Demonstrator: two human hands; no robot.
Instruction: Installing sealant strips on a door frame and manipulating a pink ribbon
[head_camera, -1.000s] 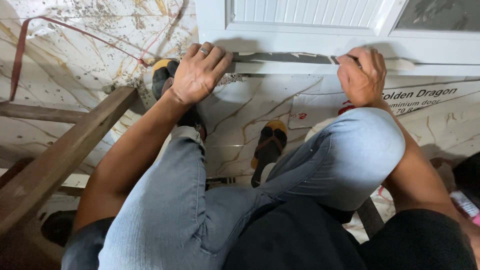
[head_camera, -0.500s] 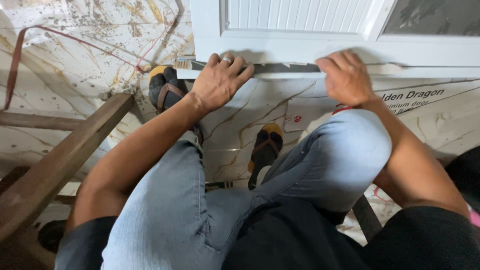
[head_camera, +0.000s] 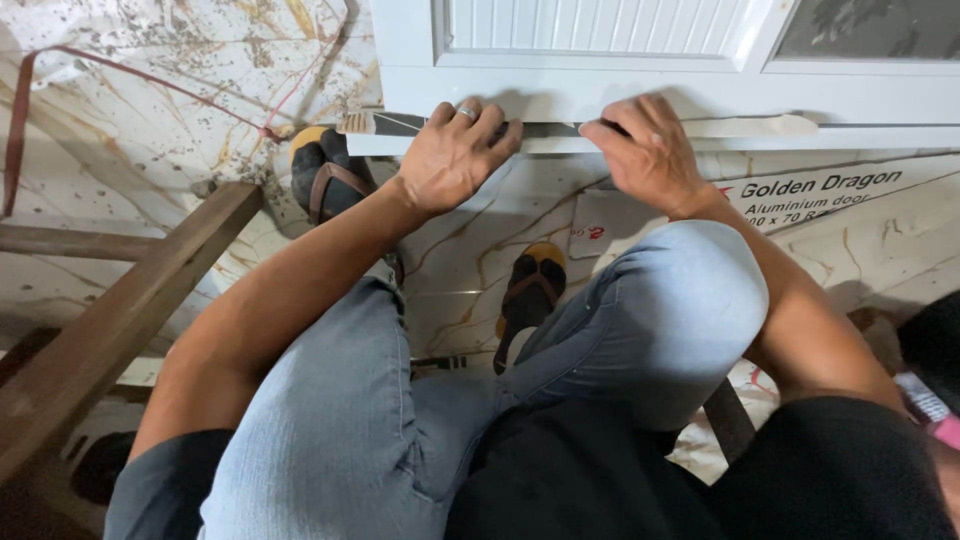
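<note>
I see a white door (head_camera: 640, 60) lying flat, and along its near edge runs a thin pale strip (head_camera: 740, 127). My left hand (head_camera: 452, 160) rests on that edge, fingers bent over the strip's left part, a ring on one finger; it presses down rather than clasps. My right hand (head_camera: 650, 150) sits just to the right along the same edge, fingertips curled and pinching the strip where it meets the door. The strip reaches out past both hands, its left end poking beyond the left hand toward the door's corner, its right end tapering off well beyond the right hand. Below the door's edge, on the marbled floor (head_camera: 150, 100), my two sandals (head_camera: 330, 175) show. A wooden beam (head_camera: 130, 310) slants away left of the door.
</note>
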